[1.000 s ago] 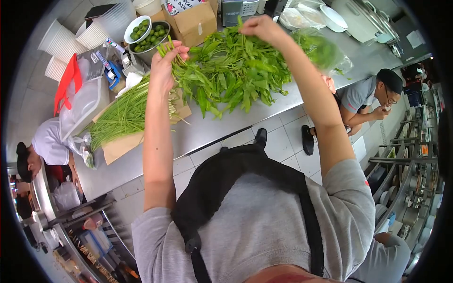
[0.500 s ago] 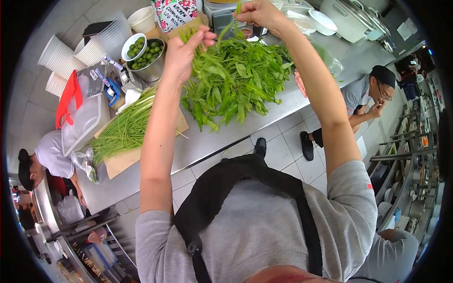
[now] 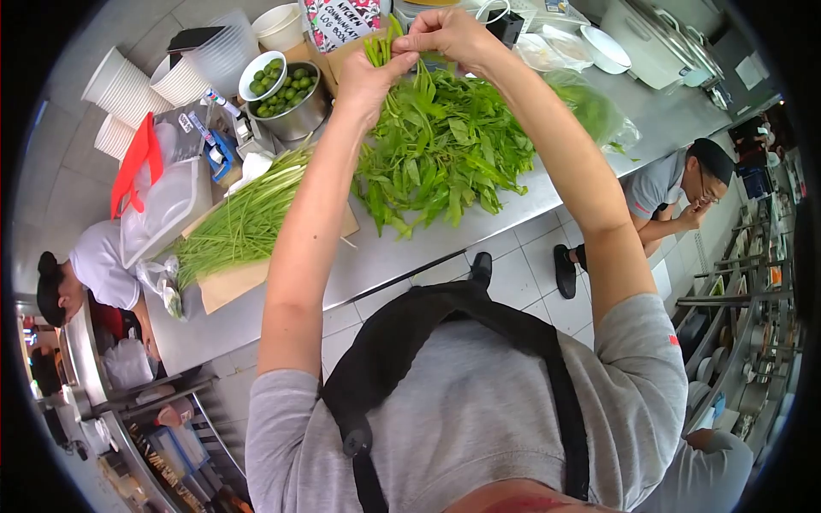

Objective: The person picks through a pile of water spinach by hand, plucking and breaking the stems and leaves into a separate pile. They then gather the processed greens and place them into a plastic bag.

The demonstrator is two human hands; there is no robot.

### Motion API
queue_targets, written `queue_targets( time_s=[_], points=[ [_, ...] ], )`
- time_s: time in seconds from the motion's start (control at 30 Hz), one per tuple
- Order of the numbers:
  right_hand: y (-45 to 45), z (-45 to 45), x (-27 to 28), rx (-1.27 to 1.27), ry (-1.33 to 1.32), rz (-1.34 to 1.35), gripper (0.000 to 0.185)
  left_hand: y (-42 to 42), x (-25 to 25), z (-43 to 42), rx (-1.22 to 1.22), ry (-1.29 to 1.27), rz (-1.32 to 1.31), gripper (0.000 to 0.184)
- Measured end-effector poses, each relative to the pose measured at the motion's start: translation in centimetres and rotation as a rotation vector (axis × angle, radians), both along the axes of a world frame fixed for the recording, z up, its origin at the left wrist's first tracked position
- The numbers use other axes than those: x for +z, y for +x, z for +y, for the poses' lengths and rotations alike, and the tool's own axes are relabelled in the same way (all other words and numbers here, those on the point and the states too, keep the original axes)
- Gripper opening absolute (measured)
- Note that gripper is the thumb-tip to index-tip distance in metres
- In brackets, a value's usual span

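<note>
My left hand [image 3: 373, 79] is closed round a small bunch of green stems, their cut ends pointing up and the leaves hanging below. Touching the top of that bunch, my right hand [image 3: 445, 36] pinches at the stem ends with its fingertips. Beneath both hands a large heap of leafy greens [image 3: 453, 145] spreads over the steel table [image 3: 368, 265]. Left of my left forearm, long thin green stalks [image 3: 248, 214] lie on brown paper [image 3: 224, 287].
Behind the stalks are a metal pot [image 3: 304, 120] and a white bowl [image 3: 260, 84], both with small green fruits. A clear bag of greens [image 3: 590, 107] lies at the right. One person [image 3: 671, 192] crouches at right; another [image 3: 103, 261] is at far left.
My right hand has come left and down to meet my left hand. My left hand has moved right with its bunch, and the two hands are now together above the heap.
</note>
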State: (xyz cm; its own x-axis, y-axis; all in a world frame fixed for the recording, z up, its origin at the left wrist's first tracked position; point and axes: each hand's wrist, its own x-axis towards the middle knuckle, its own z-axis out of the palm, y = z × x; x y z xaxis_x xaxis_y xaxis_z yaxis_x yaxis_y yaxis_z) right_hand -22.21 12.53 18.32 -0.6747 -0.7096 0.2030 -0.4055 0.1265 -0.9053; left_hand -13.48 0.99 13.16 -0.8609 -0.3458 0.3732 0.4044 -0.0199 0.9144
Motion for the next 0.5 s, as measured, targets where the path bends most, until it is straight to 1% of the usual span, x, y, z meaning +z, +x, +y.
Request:
queue_targets(
  time_s=[0.07, 0.1, 0.17, 0.2, 0.27, 0.3, 0.37, 0.4, 0.47, 0.5],
  points=[
    [-1.2, -0.7, -1.1, 0.116, 0.007, 0.072, 0.016, 0.4, 0.2, -0.5, -0.059, 0.064, -0.02, 0.015],
    [-1.8, -1.0, -1.6, 0.119, 0.008, 0.069, 0.016, 0.3, -0.2, -1.0, -0.057, 0.066, -0.023, 0.015],
    [-2.8, -1.4, -2.8, 0.225, 0.062, 0.073, 0.019, 0.3, -1.2, -1.9, -0.066, 0.16, -0.026, 0.016],
    [-1.9, -1.0, -2.4, 0.227, 0.068, 0.065, 0.019, 0.7, -1.5, -2.2, -0.063, 0.168, -0.032, 0.016],
    [0.6, -0.2, -0.3, 0.111, 0.186, 0.253, 0.005, 1.3, -1.4, -2.8, -0.102, 0.048, -0.186, 0.011],
    [-0.1, -0.6, -1.1, 0.113, 0.188, 0.252, 0.005, 1.9, -1.1, -2.5, -0.054, -0.068, -0.281, 0.008],
    [-2.0, -1.8, -3.2, 0.187, 0.099, 0.418, 0.021, 2.3, -1.9, -2.6, -0.081, -0.037, -0.298, 0.007],
    [-1.5, -1.8, -3.0, 0.188, 0.099, 0.418, 0.021, 2.6, -2.2, -2.7, -0.107, -0.007, -0.314, 0.006],
    [-0.2, -1.6, -2.7, 0.14, 0.368, 0.68, 0.017, 3.1, -2.6, -2.8, -0.109, 0.005, -0.333, 0.007],
    [-0.3, -1.8, -3.2, 0.14, 0.367, 0.68, 0.017, 3.3, -2.7, -2.9, -0.111, 0.017, -0.352, 0.008]
  ],
)
